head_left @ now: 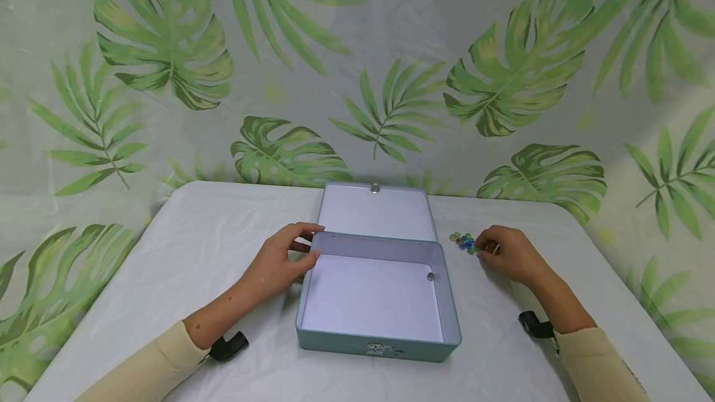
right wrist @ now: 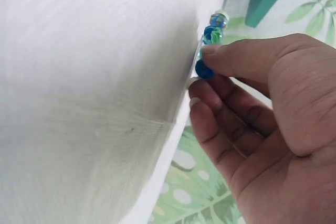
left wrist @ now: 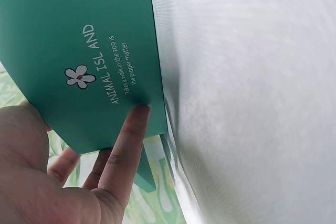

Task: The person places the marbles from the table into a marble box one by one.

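A teal tin box (head_left: 380,352) with a pale inside stands open on the table, its lid (head_left: 377,213) laid back behind it. My left hand (head_left: 283,259) rests at the box's back left corner, thumb and fingertips touching the rim and wall. In the left wrist view, one straight finger (left wrist: 126,150) lies against the printed side of the box (left wrist: 126,3). To the right of the box, a small cluster of coloured glass marbles (head_left: 463,241) lies on the cloth. My right hand (head_left: 511,253) is at the cluster's edge, thumb and fingertips pinching a blue marble (right wrist: 203,70).
A white cloth (head_left: 223,216) covers the table. Behind it hangs a leaf-patterned sheet (head_left: 413,30). The box holds a small round metal piece (head_left: 431,276) at its right inner wall, and a metal clasp (head_left: 377,348) is on its front.
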`<state>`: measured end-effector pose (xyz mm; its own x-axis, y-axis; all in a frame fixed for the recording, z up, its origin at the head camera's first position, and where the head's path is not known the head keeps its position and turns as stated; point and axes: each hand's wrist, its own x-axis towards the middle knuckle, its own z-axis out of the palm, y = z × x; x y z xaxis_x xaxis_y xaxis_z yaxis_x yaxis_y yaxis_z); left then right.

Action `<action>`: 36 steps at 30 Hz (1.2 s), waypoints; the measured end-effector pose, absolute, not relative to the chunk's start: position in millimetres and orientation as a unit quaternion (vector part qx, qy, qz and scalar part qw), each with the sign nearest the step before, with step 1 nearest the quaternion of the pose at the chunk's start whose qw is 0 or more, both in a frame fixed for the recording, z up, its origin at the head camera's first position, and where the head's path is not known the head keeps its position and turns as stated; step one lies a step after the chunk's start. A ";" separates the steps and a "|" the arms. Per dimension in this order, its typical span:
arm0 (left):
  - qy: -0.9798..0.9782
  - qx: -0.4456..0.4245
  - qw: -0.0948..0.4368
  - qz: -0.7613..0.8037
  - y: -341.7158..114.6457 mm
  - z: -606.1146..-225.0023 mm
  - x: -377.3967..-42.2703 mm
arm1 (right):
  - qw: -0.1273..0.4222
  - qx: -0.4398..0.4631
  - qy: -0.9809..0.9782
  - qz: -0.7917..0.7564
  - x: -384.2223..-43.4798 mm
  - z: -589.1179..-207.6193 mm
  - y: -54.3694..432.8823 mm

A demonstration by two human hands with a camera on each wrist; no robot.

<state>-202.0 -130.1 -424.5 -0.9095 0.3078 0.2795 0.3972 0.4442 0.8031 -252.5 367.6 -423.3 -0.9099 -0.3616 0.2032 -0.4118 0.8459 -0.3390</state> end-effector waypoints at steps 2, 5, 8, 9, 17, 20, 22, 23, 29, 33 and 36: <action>-0.849 -0.208 0.046 -0.483 -129.9 -424.7 -201.8 | 0.069 0.206 -0.958 0.189 -251.9 -422.2 366.2; -0.850 -0.209 0.046 -0.482 -129.5 -424.8 -201.4 | 0.079 0.214 -0.956 0.184 -250.8 -419.6 363.9; -0.851 -0.207 0.045 -0.481 -129.3 -424.3 -201.0 | 0.088 0.222 -0.953 0.183 -249.0 -416.1 361.0; -0.852 -0.206 0.044 -0.480 -129.2 -424.2 -201.0 | 0.091 0.225 -0.953 0.184 -248.1 -414.5 359.6; -0.852 -0.207 0.044 -0.480 -129.5 -424.8 -202.2 | 0.118 0.257 -0.939 0.197 -238.7 -402.0 343.4; -0.852 -0.207 0.044 -0.478 -129.8 -425.1 -202.8 | 0.137 0.273 -0.930 0.202 -235.8 -398.4 336.9; -0.852 -0.207 0.043 -0.478 -129.8 -424.7 -203.1 | 0.147 0.282 -0.926 0.204 -234.6 -396.2 333.0; -0.853 -0.206 0.043 -0.478 -129.8 -424.4 -203.1 | 0.150 0.286 -0.924 0.206 -233.8 -395.0 330.9; -0.851 -0.210 0.048 -0.478 -129.5 -425.3 -203.5 | 0.176 0.306 -0.911 0.211 -228.6 -388.6 320.6; -0.852 -0.210 0.049 -0.478 -129.9 -425.5 -202.6 | 0.192 0.311 -0.905 0.216 -224.3 -385.6 315.2; -0.852 -0.209 0.048 -0.477 -130.2 -425.1 -201.9 | 0.198 0.311 -0.903 0.221 -221.5 -383.3 311.9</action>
<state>-201.9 -130.2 -425.1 -0.9077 0.3110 0.2819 0.4028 0.4565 0.7933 -221.5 311.9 -383.3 -0.7276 -0.4742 0.4957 -0.6496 0.7084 -0.2759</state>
